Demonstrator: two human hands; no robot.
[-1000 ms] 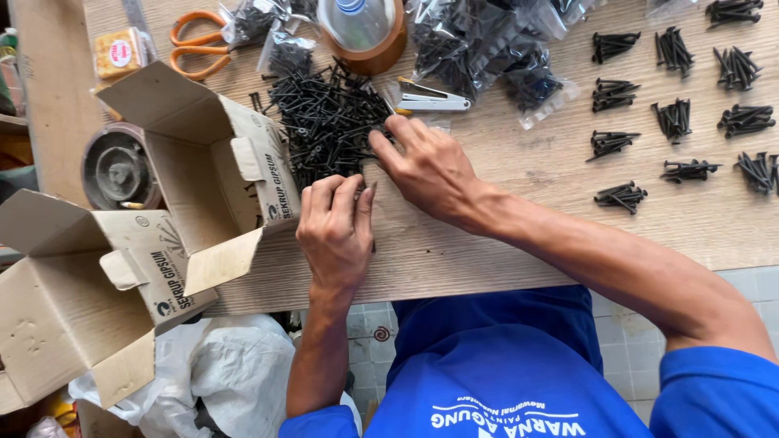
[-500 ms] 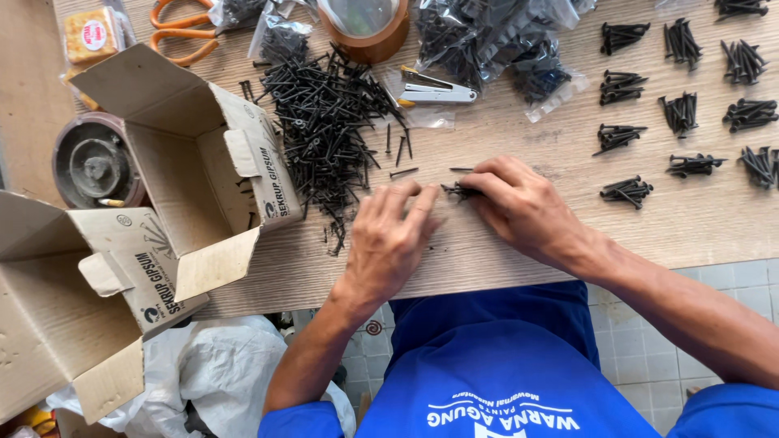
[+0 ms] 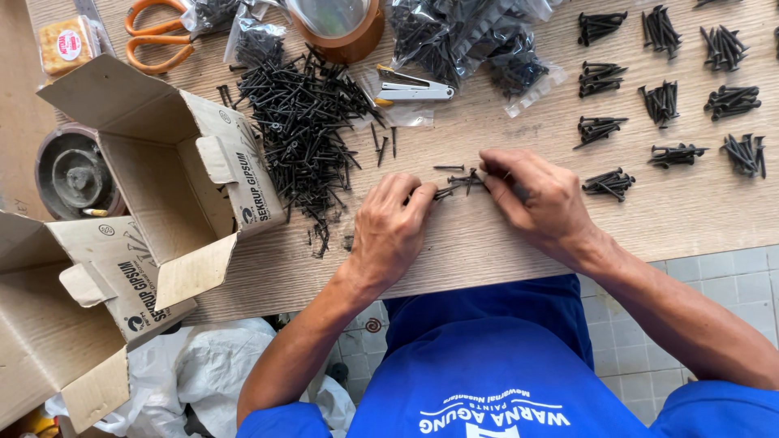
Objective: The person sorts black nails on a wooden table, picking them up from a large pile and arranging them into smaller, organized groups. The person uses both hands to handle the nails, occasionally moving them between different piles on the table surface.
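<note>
A person in a blue shirt leans over a wooden desk (image 3: 503, 243), seen from above. Both bare hands rest near the desk's front edge, about midway along it. The left hand (image 3: 389, 231) lies palm down with its fingers curled, the fingertips touching a small cluster of black screws (image 3: 458, 182) that lies on the wood between the two hands. The right hand (image 3: 540, 199) is curled loosely with the fingers bent inward, its fingertips on the other end of the same cluster; whether it pinches any of the screws or only nudges them cannot be told.

Toward the back edge, left of the hands, spreads a large loose pile of black screws (image 3: 304, 122). Behind it stand a roll of brown tape (image 3: 337, 28), orange-handled scissors (image 3: 154, 36) and a small stapler (image 3: 410, 85). Clear plastic bags of screws (image 3: 462, 40) are heaped at the back centre. Along the right side of the desk, small sorted bundles of screws (image 3: 661, 101) lie in rows, well apart from one another. An open cardboard box (image 3: 162, 178) sits at the left end of the desk, with a second open box (image 3: 61, 308) hanging past the front left corner.
</note>
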